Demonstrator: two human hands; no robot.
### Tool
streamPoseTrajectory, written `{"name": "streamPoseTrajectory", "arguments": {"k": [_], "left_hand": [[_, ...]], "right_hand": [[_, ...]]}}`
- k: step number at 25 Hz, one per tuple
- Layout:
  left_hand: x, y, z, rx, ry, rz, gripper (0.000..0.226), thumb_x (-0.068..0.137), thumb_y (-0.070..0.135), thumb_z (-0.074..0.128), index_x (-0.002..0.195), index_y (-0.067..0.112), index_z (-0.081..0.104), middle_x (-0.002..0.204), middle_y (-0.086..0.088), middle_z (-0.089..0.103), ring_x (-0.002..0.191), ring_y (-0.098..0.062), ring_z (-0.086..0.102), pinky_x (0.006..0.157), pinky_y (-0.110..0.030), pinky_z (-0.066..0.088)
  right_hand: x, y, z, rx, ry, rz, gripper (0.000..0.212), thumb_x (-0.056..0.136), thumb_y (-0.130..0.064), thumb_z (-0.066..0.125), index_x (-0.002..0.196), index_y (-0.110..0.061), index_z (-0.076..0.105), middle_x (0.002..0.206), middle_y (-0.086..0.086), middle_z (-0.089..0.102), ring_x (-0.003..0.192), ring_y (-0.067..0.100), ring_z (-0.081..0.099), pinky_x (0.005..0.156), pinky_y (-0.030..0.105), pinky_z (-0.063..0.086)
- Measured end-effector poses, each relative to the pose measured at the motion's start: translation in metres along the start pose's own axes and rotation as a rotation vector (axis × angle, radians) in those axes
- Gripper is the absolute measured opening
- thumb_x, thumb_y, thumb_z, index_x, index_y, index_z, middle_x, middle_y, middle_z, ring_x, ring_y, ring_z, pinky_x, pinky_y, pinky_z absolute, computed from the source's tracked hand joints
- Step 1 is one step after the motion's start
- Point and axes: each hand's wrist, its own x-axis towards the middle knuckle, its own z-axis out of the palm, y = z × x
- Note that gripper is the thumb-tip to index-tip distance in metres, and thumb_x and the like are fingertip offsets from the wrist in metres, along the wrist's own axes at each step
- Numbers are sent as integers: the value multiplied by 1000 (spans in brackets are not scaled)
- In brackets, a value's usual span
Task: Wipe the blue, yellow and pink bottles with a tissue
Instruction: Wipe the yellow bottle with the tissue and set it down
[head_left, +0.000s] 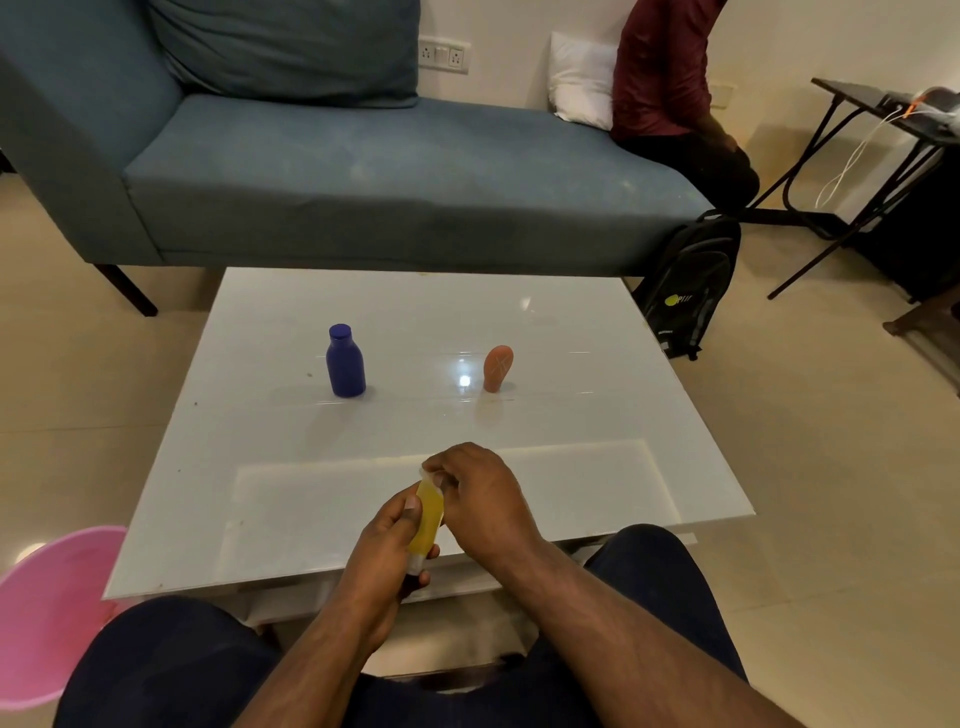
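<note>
My left hand (387, 545) grips the lower part of the yellow bottle (427, 519), held tilted above the near edge of the white table (571, 467). My right hand (480, 493) is closed over the bottle's upper end, with a bit of white tissue (427, 474) showing between its fingers. The blue bottle (345, 361) stands upright at the table's middle left. The pink bottle (497, 368) stands on its narrow end at the middle right.
A pink tub (47, 613) sits on the floor to my left. A blue sofa (363, 171) lies behind the table, with a person in a red shirt (662, 73) seated at its right end. A black backpack (691, 280) leans by the table's far right corner.
</note>
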Motion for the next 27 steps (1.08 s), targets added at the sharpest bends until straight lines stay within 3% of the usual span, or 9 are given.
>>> {"name": "streamPoseTrajectory", "arguments": {"k": [2, 5, 9, 16, 19, 24, 27], "left_hand": [[-3, 2, 2, -17, -10, 6, 32, 104, 39, 47, 133, 29, 55, 118, -8, 64, 93, -28, 63, 59, -31, 51], [-7, 5, 3, -52, -5, -2, 30, 103, 41, 49, 129, 29, 59, 114, -6, 66, 90, -27, 62, 58, -31, 50], [-8, 5, 6, -17, -52, -22, 27, 101, 32, 56, 128, 29, 57, 120, -7, 67, 94, -27, 61, 62, -31, 51], [15, -1, 6, 1, -17, -126, 27, 101, 31, 58, 126, 21, 60, 121, -10, 69, 97, -27, 65, 69, -34, 55], [32, -1, 3, 197, 37, -133, 30, 100, 37, 59, 127, 25, 59, 118, -9, 63, 102, -29, 63, 71, -36, 52], [50, 18, -4, 300, 16, -174, 19, 97, 32, 62, 110, 21, 69, 98, -4, 69, 86, -21, 63, 68, -29, 46], [70, 30, -8, 311, 49, -138, 23, 98, 33, 62, 118, 22, 67, 113, -4, 73, 100, -22, 69, 82, -35, 49]], "right_hand": [[1, 3, -5, 45, 33, 69, 25, 95, -18, 52, 116, -14, 65, 115, 5, 66, 104, 17, 59, 95, 27, 46], [-7, -1, -3, 92, -5, 28, 23, 95, -18, 53, 113, -16, 66, 112, 2, 66, 101, 14, 60, 91, 25, 48], [-3, 20, -6, 191, 49, 165, 19, 94, -19, 55, 109, -25, 66, 108, -9, 64, 93, 4, 57, 77, 9, 43], [2, 44, 8, 301, 12, 209, 19, 92, -20, 59, 107, -29, 66, 106, -14, 65, 91, 3, 59, 81, 21, 51], [18, 58, 4, 333, 44, 254, 19, 91, -21, 60, 107, -30, 66, 103, -14, 64, 90, 4, 59, 80, 17, 49], [45, 91, -3, 377, 117, 370, 15, 90, -20, 63, 103, -26, 69, 97, -10, 67, 86, 6, 61, 81, 21, 48], [54, 101, 1, 433, 108, 412, 14, 88, -22, 65, 100, -27, 69, 93, -13, 68, 85, 4, 62, 80, 24, 52]]}}
